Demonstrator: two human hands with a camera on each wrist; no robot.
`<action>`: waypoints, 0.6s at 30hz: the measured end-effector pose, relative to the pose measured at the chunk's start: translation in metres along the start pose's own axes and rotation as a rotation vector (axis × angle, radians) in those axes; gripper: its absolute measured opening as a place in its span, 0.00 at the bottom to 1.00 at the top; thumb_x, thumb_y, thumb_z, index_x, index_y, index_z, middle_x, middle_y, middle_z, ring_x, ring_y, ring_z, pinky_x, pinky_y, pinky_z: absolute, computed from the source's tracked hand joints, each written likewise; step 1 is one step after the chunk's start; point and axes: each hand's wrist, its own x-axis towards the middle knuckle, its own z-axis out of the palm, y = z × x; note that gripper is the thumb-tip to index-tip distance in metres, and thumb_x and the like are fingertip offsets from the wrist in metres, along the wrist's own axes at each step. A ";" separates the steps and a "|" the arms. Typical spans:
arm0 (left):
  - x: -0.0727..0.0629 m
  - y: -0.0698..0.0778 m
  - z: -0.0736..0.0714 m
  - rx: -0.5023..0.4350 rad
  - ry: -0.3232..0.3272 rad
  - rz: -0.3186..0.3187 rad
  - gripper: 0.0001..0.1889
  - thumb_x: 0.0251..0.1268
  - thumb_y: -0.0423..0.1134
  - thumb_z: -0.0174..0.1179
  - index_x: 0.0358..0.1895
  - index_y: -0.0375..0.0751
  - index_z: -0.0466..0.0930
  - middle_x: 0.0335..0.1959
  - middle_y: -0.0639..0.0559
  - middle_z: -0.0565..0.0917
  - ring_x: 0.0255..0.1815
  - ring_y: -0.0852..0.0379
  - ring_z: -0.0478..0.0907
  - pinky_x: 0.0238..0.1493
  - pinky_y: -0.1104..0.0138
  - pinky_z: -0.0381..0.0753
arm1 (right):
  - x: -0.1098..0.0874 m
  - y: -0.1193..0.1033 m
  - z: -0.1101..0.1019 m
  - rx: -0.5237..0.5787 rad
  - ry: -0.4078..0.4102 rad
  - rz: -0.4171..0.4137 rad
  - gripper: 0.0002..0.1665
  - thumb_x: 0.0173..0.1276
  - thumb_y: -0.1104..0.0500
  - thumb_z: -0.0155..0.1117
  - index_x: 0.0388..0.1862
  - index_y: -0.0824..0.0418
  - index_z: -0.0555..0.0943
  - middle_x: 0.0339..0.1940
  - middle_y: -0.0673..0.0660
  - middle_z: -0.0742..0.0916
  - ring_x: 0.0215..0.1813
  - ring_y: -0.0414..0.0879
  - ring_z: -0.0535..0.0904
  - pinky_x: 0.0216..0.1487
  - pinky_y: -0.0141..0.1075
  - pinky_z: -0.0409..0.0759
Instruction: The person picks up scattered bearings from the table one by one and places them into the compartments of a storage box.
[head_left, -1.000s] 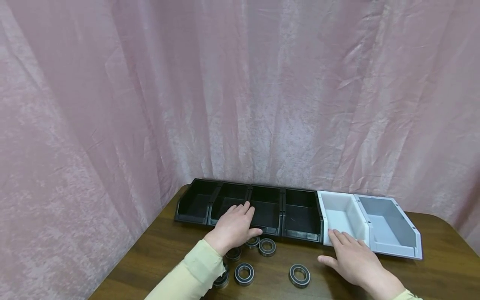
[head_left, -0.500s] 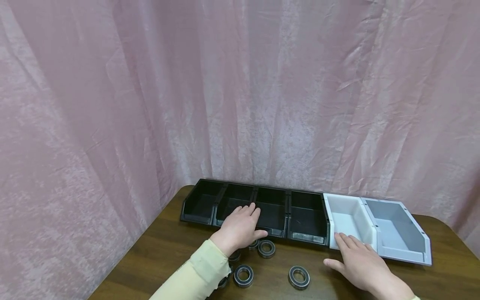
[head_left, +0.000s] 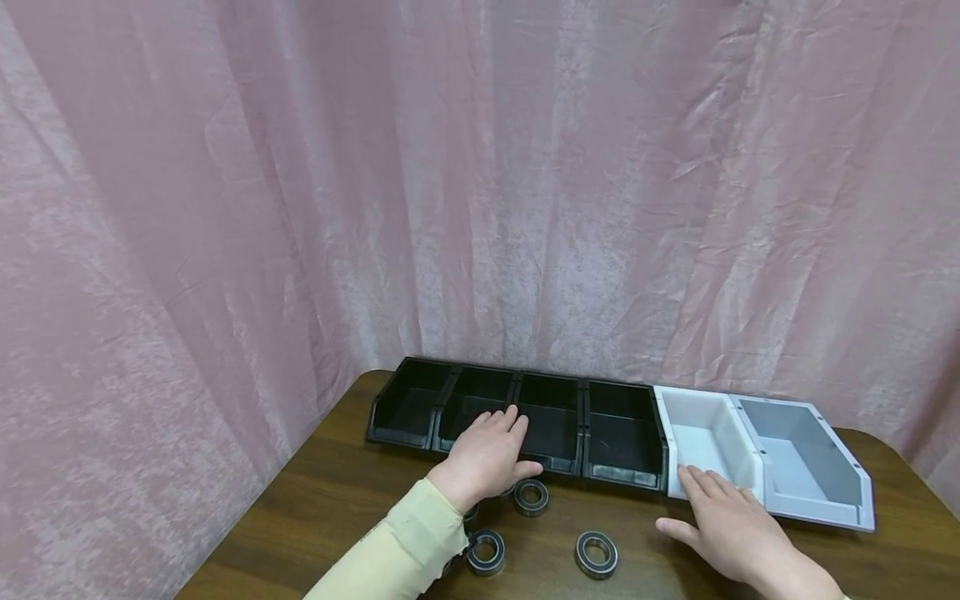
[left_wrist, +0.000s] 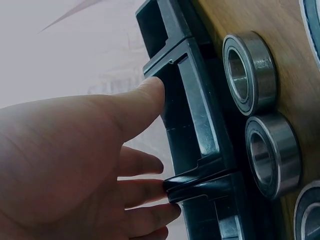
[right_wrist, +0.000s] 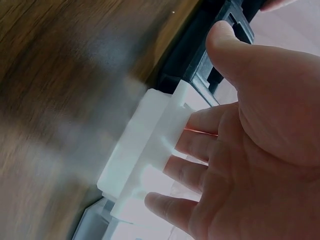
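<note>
Several black bins [head_left: 624, 476], a white bin [head_left: 672, 454] and a light grey bin [head_left: 821, 515] stand side by side in a row. My left hand [head_left: 483, 454] reaches over the black bins, fingers extended. In the left wrist view, its fingertips meet a divider [left_wrist: 200, 182] between two bins, and the thumb lies by a bin's rim. My right hand [head_left: 731, 525] has its straight fingers at the front of the white bin, its thumb spread to the left. Neither hand grips anything.
Several metal ball bearings lie on the wooden table [head_left: 300, 517] before the bins: one bearing [head_left: 596, 573] between the hands, another bearing [head_left: 486, 570] beside my left sleeve [head_left: 397, 542], some partly hidden by that arm. A pink curtain [head_left: 480, 208] hangs behind.
The row of bins has slid to the right along the table, and both hands have moved right with it. The bearings have stayed nearly in place; my left arm now covers more of some.
</note>
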 end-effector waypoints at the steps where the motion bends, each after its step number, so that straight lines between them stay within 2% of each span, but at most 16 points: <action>1: 0.000 0.000 0.000 0.000 0.002 0.002 0.42 0.79 0.65 0.63 0.81 0.38 0.73 0.83 0.39 0.72 0.83 0.45 0.70 0.84 0.51 0.66 | 0.000 0.001 0.000 -0.002 -0.004 0.002 0.56 0.76 0.32 0.69 0.77 0.78 0.71 0.73 0.79 0.78 0.74 0.81 0.72 0.68 0.79 0.70; 11: 0.000 -0.002 0.001 -0.027 0.010 0.001 0.40 0.79 0.61 0.66 0.81 0.37 0.73 0.83 0.42 0.72 0.82 0.45 0.71 0.84 0.52 0.66 | 0.000 0.004 0.001 -0.002 -0.038 0.020 0.57 0.75 0.30 0.69 0.78 0.78 0.70 0.73 0.79 0.78 0.73 0.81 0.72 0.68 0.80 0.68; 18: -0.004 -0.005 0.005 0.016 0.054 -0.006 0.39 0.79 0.60 0.67 0.80 0.35 0.74 0.81 0.41 0.75 0.81 0.45 0.73 0.83 0.52 0.68 | 0.002 0.002 0.001 -0.001 -0.050 0.026 0.57 0.75 0.30 0.69 0.78 0.78 0.71 0.74 0.79 0.78 0.74 0.80 0.72 0.69 0.80 0.68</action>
